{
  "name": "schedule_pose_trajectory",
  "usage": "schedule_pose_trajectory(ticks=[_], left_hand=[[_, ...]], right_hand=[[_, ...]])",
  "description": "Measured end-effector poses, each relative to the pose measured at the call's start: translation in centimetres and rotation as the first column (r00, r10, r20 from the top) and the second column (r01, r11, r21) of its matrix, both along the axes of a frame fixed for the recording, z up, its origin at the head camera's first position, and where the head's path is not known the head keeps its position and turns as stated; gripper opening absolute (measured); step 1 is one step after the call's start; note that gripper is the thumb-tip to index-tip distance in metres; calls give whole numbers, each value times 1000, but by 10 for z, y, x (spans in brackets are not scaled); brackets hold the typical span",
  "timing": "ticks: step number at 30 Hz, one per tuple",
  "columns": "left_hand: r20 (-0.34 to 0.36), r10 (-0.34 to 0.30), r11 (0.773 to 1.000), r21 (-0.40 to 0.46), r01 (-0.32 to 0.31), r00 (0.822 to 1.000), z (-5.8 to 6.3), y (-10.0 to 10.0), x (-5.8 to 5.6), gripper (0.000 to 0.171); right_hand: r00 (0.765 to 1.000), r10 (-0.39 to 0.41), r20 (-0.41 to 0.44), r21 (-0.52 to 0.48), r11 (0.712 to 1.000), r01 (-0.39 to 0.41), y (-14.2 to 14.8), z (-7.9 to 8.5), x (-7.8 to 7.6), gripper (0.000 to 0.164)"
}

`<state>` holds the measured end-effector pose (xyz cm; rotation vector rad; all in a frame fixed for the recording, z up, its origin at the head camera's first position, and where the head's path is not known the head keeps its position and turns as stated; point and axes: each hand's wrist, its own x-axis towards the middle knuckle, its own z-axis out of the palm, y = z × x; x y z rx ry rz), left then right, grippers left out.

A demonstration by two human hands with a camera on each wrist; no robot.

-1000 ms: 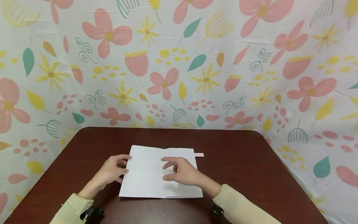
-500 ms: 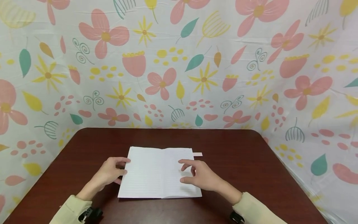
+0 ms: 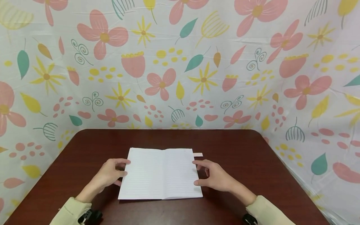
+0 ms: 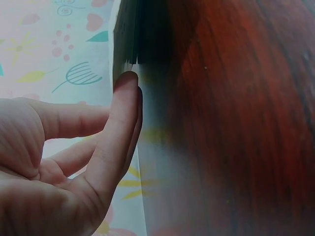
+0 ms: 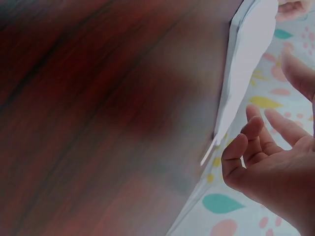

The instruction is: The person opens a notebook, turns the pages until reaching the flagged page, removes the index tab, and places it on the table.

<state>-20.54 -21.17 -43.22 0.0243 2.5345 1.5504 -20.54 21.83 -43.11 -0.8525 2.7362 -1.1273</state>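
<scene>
An open notebook with lined white pages lies on the dark red-brown table. A pale pink tab sticks out past its right edge near the far corner. My left hand holds the left edge, with thumb and forefinger at the page side and other fingers lower down; in the left wrist view fingertips meet the notebook's edge. At the right edge hovers my right hand, its fingers loosely bent and thumb apart. The right wrist view shows a gap between that hand and the notebook, with nothing held.
The table has rounded far corners. A white cloth with flower and leaf prints hangs behind it and along both sides. Each wrist carries a dark strapped device, such as the left one.
My right hand has moved right, from over the middle of the notebook to its right edge. My left hand stays at the left edge. The view has shifted slightly.
</scene>
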Motion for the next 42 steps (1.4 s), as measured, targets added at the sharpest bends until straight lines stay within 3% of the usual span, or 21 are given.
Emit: schedule_pose_trajectory(ticks=[14,42], left_hand=[[-2,-5,1000,7,5,1000,0,-1,0,43],[26,3,1000,12,-4,1000,-1,0,0,44]], right_hand=[[998,-41,55,92,995,36,21,-6,-12,86],[995,36,97,128,991,-49,9,-5,-24,91]])
